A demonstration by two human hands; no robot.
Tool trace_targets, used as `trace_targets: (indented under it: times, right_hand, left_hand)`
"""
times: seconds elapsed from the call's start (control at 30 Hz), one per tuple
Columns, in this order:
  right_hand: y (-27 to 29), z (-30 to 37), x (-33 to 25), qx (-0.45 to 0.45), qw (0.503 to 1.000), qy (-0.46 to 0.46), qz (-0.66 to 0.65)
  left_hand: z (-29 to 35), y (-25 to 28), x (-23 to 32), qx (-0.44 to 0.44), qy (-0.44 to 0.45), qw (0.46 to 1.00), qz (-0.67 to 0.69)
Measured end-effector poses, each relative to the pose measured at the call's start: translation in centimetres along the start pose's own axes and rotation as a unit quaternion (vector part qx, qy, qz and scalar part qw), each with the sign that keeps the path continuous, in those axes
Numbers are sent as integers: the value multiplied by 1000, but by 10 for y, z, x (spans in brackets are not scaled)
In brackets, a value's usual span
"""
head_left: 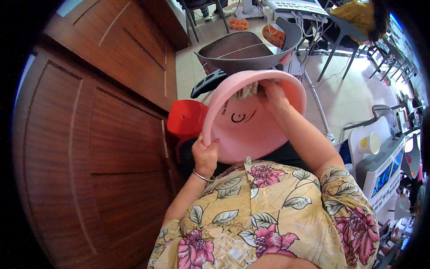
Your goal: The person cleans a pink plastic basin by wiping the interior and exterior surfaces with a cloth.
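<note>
A pink plastic basin (233, 139) is tilted in front of my body, its inside facing me, with dark printing on its wall. My left hand (206, 154) is closed on the basin's left rim, thumb on the inside. My right hand (274, 95) reaches into the basin near its far wall, fingers curled and partly hidden. Against those fingers sits a bunched, pale grey-white cloth (245, 91), apparently in their grip and pressed to the basin's inner wall.
Brown wooden cabinet doors (89, 134) stand close on my left. A red plastic container (186, 117) is beside the basin. Beyond it are a dark slotted object (209, 83) and a grey chair (237, 49). On the right, a paper cup (371, 143) stands by a white machine (380, 168) with a screen.
</note>
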State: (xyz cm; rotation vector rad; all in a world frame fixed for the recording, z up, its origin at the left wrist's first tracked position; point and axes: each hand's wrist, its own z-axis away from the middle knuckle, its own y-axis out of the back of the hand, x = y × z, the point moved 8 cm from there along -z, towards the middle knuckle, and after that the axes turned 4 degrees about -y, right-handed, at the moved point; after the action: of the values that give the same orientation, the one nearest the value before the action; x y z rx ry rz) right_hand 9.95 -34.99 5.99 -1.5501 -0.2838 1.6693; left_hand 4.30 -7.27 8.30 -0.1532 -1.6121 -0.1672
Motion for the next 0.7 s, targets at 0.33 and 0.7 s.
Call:
trace_targets:
  times: [0.33, 0.7]
  right_hand:
    - [33, 16, 9, 111, 990, -45, 72]
    - [-86, 96, 87, -283, 743, 168, 583]
  left_hand:
    - [5, 0, 2, -1, -34, 998, -46]
    - [8, 7, 11, -7, -22, 997, -71]
